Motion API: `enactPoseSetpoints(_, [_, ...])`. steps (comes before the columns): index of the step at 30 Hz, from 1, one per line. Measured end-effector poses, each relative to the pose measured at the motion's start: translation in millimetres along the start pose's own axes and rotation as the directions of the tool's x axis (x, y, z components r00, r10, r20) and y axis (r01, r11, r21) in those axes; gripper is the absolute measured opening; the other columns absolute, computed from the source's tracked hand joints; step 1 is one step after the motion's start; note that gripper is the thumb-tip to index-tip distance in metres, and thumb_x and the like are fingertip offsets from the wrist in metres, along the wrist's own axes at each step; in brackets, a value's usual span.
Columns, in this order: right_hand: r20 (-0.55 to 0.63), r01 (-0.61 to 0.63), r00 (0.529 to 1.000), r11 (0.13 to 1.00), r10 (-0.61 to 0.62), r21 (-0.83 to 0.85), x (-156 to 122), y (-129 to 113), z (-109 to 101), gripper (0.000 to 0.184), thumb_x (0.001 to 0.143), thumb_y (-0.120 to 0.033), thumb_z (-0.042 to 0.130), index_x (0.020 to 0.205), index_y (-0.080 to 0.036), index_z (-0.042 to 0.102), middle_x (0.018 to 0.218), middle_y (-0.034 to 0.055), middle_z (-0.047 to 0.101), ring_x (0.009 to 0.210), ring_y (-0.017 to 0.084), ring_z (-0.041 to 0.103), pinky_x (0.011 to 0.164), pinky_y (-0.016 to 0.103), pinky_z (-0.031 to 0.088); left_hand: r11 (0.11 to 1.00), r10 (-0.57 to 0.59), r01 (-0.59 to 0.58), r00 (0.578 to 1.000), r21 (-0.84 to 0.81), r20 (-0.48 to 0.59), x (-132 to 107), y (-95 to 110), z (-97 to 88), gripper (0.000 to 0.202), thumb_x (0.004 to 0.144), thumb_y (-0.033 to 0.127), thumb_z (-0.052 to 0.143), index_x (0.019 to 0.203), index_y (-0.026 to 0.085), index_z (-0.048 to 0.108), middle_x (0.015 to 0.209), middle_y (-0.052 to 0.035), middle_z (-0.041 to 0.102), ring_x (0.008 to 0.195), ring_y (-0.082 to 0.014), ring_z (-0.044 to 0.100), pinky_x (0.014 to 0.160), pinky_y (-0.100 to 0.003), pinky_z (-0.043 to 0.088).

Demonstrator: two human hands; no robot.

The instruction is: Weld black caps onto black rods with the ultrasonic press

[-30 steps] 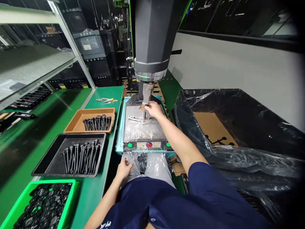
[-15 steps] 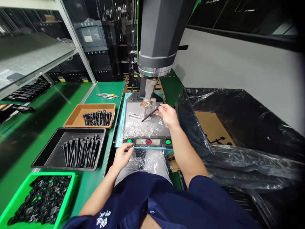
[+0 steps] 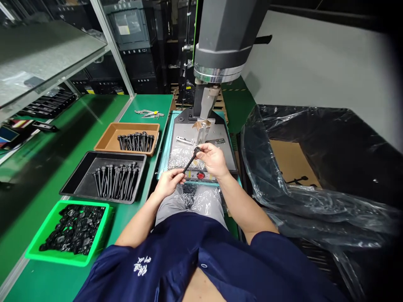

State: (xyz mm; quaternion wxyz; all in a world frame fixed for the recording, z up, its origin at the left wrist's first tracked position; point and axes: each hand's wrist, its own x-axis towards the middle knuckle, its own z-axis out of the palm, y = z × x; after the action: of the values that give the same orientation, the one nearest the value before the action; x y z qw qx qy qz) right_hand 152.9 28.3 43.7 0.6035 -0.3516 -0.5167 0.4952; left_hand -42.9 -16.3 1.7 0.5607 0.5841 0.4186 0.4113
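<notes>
Between my two hands is a long black plastic rod with a wider head, slanting down to the left. My right hand pinches its head end. The fingers of my left hand are closed on its lower, thin end. Just beyond my hands stands a press machine with a metal fixture on its base plate. A red button shows below the rod on the front panel; the green buttons are hidden by my hands.
To the left are a brown tray and a black tray, both with similar black rods. Nearer stands a green bin of small black parts. Pliers lie behind. At right is a box lined with black plastic, holding several rods.
My right hand has drawn the rod back from the fixture towards my body. My left hand has come up and taken hold of its thin end. The view has shifted slightly.
</notes>
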Motion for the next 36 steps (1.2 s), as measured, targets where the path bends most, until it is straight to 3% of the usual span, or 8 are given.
enactPoseSetpoints(7, [0.031, 0.020, 0.999, 1.000, -0.019, -0.024, -7, 4, 17, 0.048, 0.061, -0.052, 0.089, 0.092, -0.022, 0.068, 0.085, 0.0023, 0.068, 0.077, 0.018, 0.063, 0.074, 0.032, 0.055, 0.999, -0.032, 0.032, 0.999, 0.016, -0.020, -15, -13, -0.3, 0.036, 0.084, 0.047, 0.065, 0.100, 0.016, 0.072, 0.087, -0.0068, 0.074, 0.071, -0.0182, 0.069, 0.062, -0.029, 0.057])
enactPoseSetpoints(10, [0.092, -0.049, 0.995, 0.999, 0.048, 0.005, -7, 9, 18, 0.046, 0.063, -0.050, 0.089, 0.096, -0.021, 0.073, 0.091, 0.0043, 0.071, 0.083, 0.020, 0.065, 0.078, 0.035, 0.055, 0.998, -0.061, 0.061, 0.997, -0.002, -0.036, -24, -9, -1.2, 0.035, 0.079, 0.048, 0.070, 0.094, 0.016, 0.071, 0.081, -0.0060, 0.074, 0.070, -0.0192, 0.070, 0.059, -0.029, 0.056])
enactPoseSetpoints(16, [0.227, -0.251, 0.954, 0.936, 0.196, 0.248, -9, 22, 28, 0.040, 0.066, -0.043, 0.089, 0.097, -0.023, 0.076, 0.088, 0.0027, 0.073, 0.080, 0.018, 0.068, 0.071, 0.030, 0.056, 0.982, -0.185, 0.182, 0.980, -0.051, -0.070, -43, -4, -6.8, 0.037, 0.068, 0.045, 0.080, 0.083, 0.014, 0.066, 0.064, -0.0035, 0.069, 0.061, -0.0196, 0.069, 0.056, -0.029, 0.054])
enactPoseSetpoints(21, [0.335, -0.363, 0.905, 0.885, 0.261, 0.291, -10, 30, 42, 0.040, 0.066, -0.036, 0.090, 0.102, -0.024, 0.075, 0.093, 0.0039, 0.074, 0.079, 0.018, 0.069, 0.073, 0.031, 0.057, 0.966, -0.259, 0.255, 0.953, -0.042, -0.157, -56, -2, -14.7, 0.036, 0.063, 0.041, 0.082, 0.077, 0.015, 0.061, 0.062, -0.0007, 0.067, 0.058, -0.0164, 0.066, 0.055, -0.026, 0.051])
enactPoseSetpoints(29, [0.418, -0.442, 0.853, 0.858, 0.312, 0.262, -7, 41, 63, 0.042, 0.067, -0.032, 0.089, 0.105, -0.024, 0.072, 0.095, 0.0035, 0.073, 0.081, 0.017, 0.069, 0.076, 0.032, 0.058, 0.963, -0.201, 0.242, 0.938, 0.117, -0.282, -69, -9, -30.8, 0.035, 0.060, 0.038, 0.084, 0.072, 0.016, 0.059, 0.061, 0.0035, 0.058, 0.055, -0.0098, 0.052, 0.055, -0.022, 0.041])
enactPoseSetpoints(36, [0.463, -0.465, 0.823, 0.859, 0.329, 0.216, -1, 48, 82, 0.047, 0.066, -0.033, 0.090, 0.107, -0.022, 0.070, 0.093, 0.0033, 0.073, 0.079, 0.018, 0.069, 0.076, 0.034, 0.058, 0.909, -0.121, 0.228, 0.945, 0.348, -0.302, -73, -3, -45.7, 0.039, 0.063, 0.045, 0.083, 0.069, 0.015, 0.058, 0.059, 0.0067, 0.046, 0.056, -0.0089, 0.040, 0.054, -0.023, 0.030])
